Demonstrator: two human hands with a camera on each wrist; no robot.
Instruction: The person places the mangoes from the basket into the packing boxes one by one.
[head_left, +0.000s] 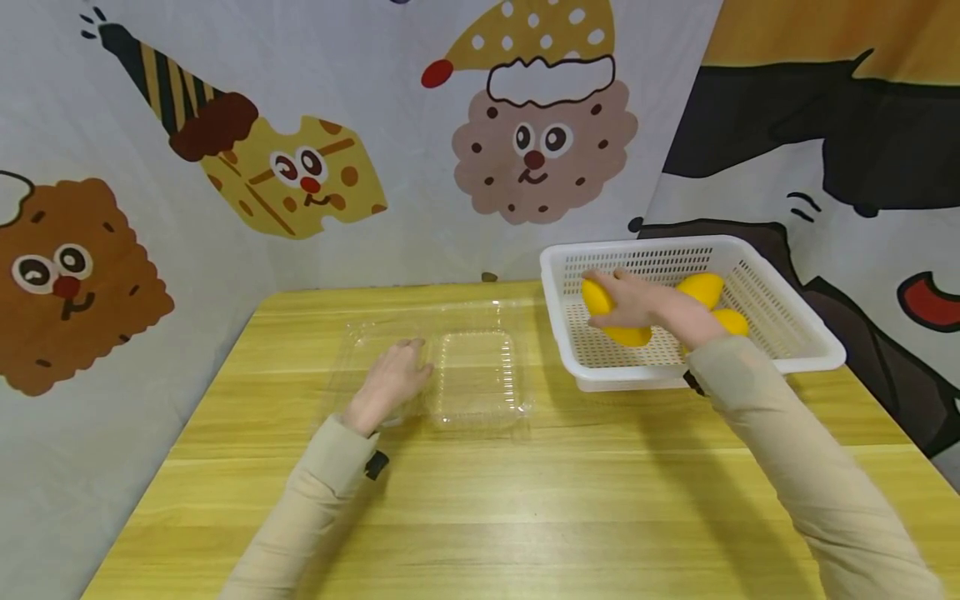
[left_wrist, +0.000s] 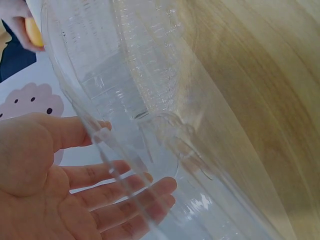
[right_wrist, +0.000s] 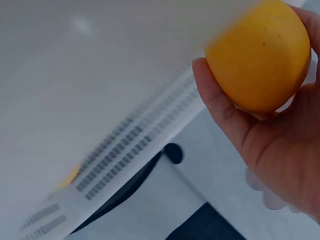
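Note:
My right hand (head_left: 633,302) is over the white plastic basket (head_left: 813,354) and grips a yellow mango (head_left: 596,296) between thumb and fingers. The right wrist view shows this mango (right_wrist: 262,57) close up, smooth with small dark specks. Below the hand lies another mango (head_left: 630,336), and more mangoes (head_left: 702,289) rest to its right in the basket. A clear plastic clamshell box (head_left: 480,375) lies opened out on the table, left of the basket. My left hand (head_left: 393,375) is at the box's left half; in the left wrist view its fingers (left_wrist: 115,200) extend against the clear plastic.
The wooden table (head_left: 480,508) reaches back to a cloth backdrop (head_left: 420,250) printed with cartoon biscuits and cheese. The basket's raised slotted walls (right_wrist: 120,155) stand around the mangoes.

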